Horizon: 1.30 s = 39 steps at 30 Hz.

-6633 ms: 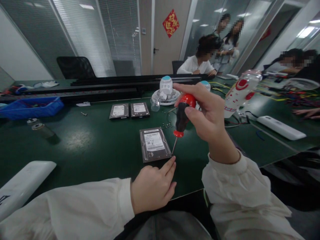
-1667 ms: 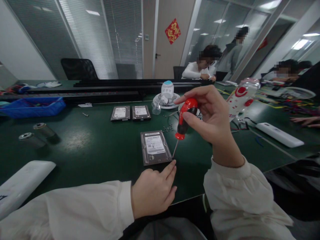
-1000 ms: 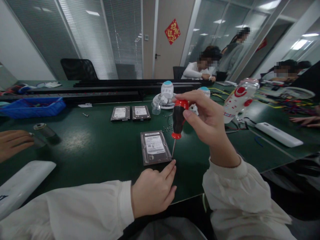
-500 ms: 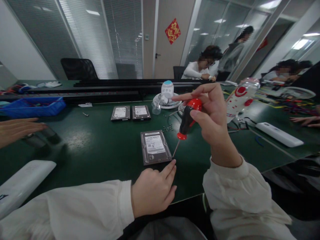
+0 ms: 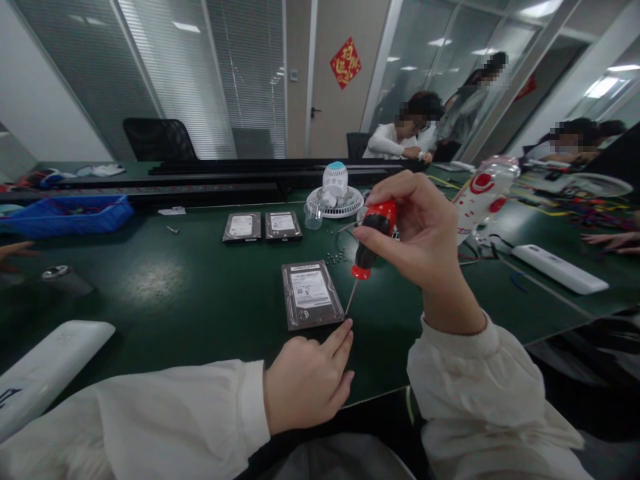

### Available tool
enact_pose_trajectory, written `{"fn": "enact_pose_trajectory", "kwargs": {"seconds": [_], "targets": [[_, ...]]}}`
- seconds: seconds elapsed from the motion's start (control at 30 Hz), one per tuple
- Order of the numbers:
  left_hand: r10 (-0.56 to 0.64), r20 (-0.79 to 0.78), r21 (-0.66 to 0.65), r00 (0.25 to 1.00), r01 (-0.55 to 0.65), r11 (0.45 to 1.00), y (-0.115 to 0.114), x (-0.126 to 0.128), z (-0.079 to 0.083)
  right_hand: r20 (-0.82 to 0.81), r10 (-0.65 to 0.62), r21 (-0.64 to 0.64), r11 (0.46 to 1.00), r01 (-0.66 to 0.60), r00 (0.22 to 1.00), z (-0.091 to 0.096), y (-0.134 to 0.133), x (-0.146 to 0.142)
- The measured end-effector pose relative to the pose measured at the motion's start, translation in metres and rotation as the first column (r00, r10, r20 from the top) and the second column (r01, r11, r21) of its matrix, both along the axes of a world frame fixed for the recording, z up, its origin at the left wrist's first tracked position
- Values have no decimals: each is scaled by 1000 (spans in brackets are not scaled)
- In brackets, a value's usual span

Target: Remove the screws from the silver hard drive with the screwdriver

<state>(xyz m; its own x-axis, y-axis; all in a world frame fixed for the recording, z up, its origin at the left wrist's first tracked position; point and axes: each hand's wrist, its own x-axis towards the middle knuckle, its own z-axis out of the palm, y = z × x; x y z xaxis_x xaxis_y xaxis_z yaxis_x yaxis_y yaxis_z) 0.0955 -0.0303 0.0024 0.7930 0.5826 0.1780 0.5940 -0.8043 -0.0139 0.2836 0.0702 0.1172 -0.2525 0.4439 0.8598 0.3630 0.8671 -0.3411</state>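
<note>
Head view is showing the right hand closing thumb and fingertips round the red-and-black-handled steel screwdriver. It is pinching the tool high on the grip, so the thin shaft is leaning down and leftward, its tip meeting the near right corner of the grey rectangular metal hard drive. That drive is lying label-up, flat on the dark green table mat, straight ahead of the person.

The left hand is resting palm down just nearer than the drive and gripping nothing. Its fingers are loosely curled, and the forefinger is stretching out to touch that same corner beside the tip, apparently bracing the case against sliding.

Beyond the drive, two more grey hard drives are lying side by side. Tiny loose metal screws are scattered past its far right corner, near a clear plastic cup and a white round desk fan. Far left of the drive, a short metal cylinder is sitting near another person's fingertips.
</note>
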Motion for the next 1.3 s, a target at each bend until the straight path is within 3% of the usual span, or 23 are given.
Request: {"fn": "enact_pose_trajectory", "kwargs": {"seconds": [0.2,0.43,0.67,0.9,1.07,1.3], "targets": [[2,-6,-7,1000,-2,1000,1,1,2,-24,128,-79,988,-129,992,-2,-3,-2],[-7,9,-16,1000,7,1000,1,1,2,-14,-10,-12,1000,10,1000,-1,-2,-2],[-2,0,2,1000,2,1000,0,0,1,-54,120,-52,991,-123,991,0,-4,-2],[-4,3,-15,1000,4,1000,0,0,2,-52,-13,-29,1000,11,999,-1,-5,-3],[-5,9,-10,1000,5,1000,-1,0,2,-39,70,-123,990,-74,997,-1,-6,0],[1,6,-8,1000,-1,1000,1,1,2,39,-18,18,1000,17,999,-1,-3,-2]]}}
